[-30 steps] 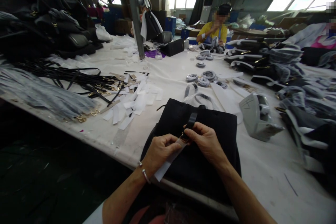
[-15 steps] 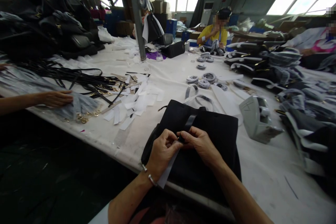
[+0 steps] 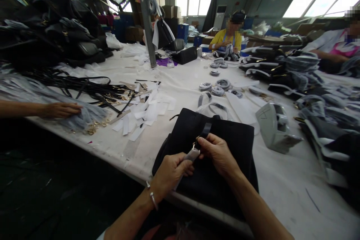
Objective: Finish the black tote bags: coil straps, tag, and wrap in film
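A black bag (image 3: 237,140) lies at the table's front edge, under both of my hands. My left hand (image 3: 170,174) is closed around a strip wrapped in whitish film (image 3: 192,155), its end pointing up toward the bag's middle. A small gold-coloured metal loop (image 3: 194,145) shows at that end. Fingers of my right hand (image 3: 222,153) pinch the lower end of a short black strap (image 3: 206,129) on the bag, right beside the loop. Whether the loop and strap are joined is hidden by my fingertips.
White paper strips (image 3: 152,105) and black straps with gold clips (image 3: 112,92) lie left. A co-worker's hand (image 3: 60,110) rests on film-wrapped straps (image 3: 84,114). A tape dispenser (image 3: 271,127) stands right, beside stacked black pieces (image 3: 332,135). Wrapped coils (image 3: 218,90) sit beyond the bag.
My left hand has moved down and slightly left, away from my right fingers, and the wrapped strip's end and gold loop now show. My right hand stays near the black strap.
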### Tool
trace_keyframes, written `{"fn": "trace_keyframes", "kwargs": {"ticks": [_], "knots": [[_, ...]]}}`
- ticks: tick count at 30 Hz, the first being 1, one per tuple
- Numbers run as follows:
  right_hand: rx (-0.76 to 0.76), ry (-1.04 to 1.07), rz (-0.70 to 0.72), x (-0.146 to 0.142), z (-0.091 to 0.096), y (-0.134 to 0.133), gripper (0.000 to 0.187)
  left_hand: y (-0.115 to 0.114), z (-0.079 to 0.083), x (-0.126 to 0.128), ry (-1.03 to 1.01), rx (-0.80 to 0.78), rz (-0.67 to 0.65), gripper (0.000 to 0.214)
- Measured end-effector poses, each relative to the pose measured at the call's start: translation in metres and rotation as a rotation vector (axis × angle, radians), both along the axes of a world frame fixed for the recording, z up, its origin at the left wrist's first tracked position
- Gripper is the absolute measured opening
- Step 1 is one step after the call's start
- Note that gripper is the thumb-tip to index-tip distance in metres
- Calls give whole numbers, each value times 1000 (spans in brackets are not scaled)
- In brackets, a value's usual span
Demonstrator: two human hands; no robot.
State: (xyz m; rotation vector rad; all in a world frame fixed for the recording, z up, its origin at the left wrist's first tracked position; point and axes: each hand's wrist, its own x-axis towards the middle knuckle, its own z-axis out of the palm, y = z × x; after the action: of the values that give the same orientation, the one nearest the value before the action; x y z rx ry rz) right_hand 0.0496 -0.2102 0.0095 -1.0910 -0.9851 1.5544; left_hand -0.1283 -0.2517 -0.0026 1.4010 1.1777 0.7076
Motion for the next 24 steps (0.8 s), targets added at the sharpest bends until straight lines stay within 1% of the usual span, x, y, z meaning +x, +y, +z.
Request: {"fn": "trace_keyframes", "kwargs": {"ticks": [2, 3, 4, 5, 7, 10, 11, 13, 15, 16, 18, 22, 24], "knots": [[-4, -12, -11, 2, 1, 0, 31, -2, -4, 3, 98, 164, 84, 23], [1, -23, -14, 3, 1, 0, 31, -2, -5, 3, 131, 216, 127, 20], [13, -34, -14, 4, 2, -1, 31, -2, -7, 3, 134, 231, 166, 19], [32, -44, -10, 6, 3, -1, 31, -2, -8, 2, 104, 211, 196, 20], [68, -42, 5, 9, 4, -2, 30, 1, -9, -1, -27, 105, 217, 28], [74, 45, 12, 12, 5, -3, 27, 8, -10, -5, -208, -69, 184, 40], [64, 84, 13, 12, 5, -3, 26, 10, -10, -6, -249, -129, 151, 44], [57, 115, 31, 11, 4, -2, 25, 12, -9, -6, -320, -257, 43, 52], [74, 55, 60, 8, 4, -2, 25, 12, -7, -5, -373, -346, -70, 56], [76, 16, 77, 7, 3, -2, 27, 11, -6, -4, -385, -355, -100, 55], [47, -12, 94, 4, 3, -1, 31, 10, -3, -1, -361, -289, -82, 49], [-32, 71, 52, 5, 3, -1, 37, 6, 4, 6, -152, 6, 12, 30], [-20, 55, 42, 5, 4, -1, 37, 5, 7, 8, -84, 83, 32, 25]]}}
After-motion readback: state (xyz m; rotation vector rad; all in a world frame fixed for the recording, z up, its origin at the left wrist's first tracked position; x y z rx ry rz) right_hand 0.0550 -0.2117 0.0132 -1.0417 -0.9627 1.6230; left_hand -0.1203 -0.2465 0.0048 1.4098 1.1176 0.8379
